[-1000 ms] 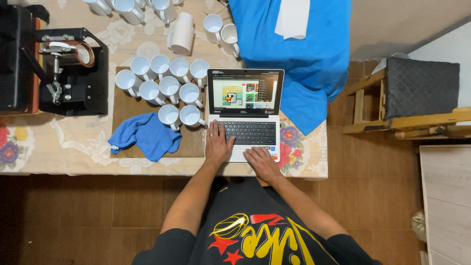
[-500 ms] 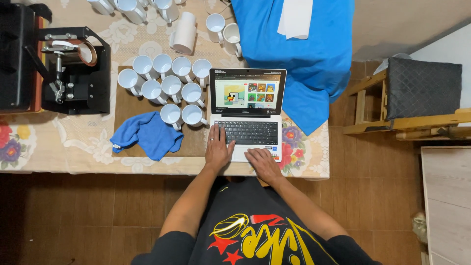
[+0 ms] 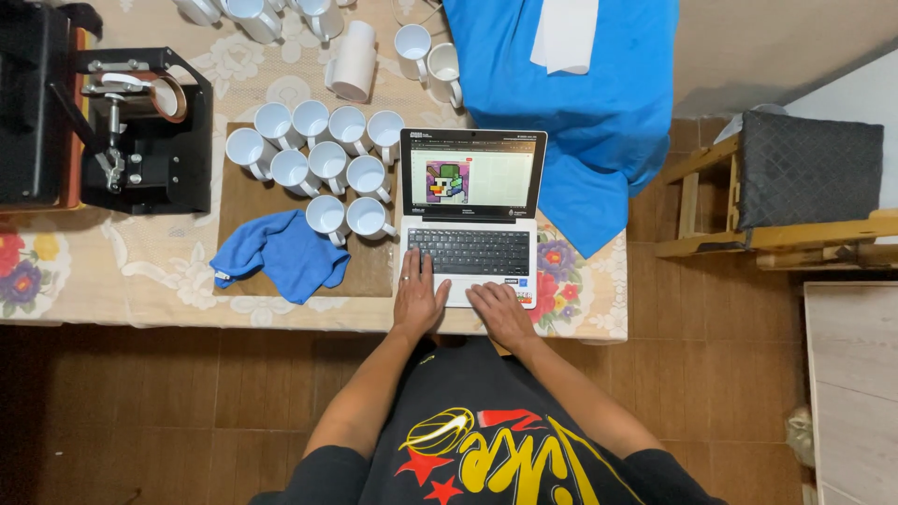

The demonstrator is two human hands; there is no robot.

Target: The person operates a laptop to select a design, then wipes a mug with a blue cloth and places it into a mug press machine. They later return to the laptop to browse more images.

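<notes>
Laptop (image 3: 472, 220) work is the step I judge to be in hand: the machine sits open at the near edge of the table (image 3: 140, 290), its screen showing a page with one colourful blocky picture. My left hand (image 3: 416, 301) lies flat on the deck at the keyboard's left corner, fingers spread and straight, gripping nothing. My right hand (image 3: 500, 313) rests on the trackpad just below the keys, fingers loosely curled, also empty. Left of the laptop stand white mugs (image 3: 323, 164) in a cluster on a brown mat, with a blue cloth (image 3: 281, 254) in front of them; farther left is a black mug press (image 3: 140, 131). Behind and right of the laptop lies a blue shirt (image 3: 571, 103). As I read it, the next move calls for small, steady finger strokes on the trackpad, the left hand staying clear of the mugs.
</notes>
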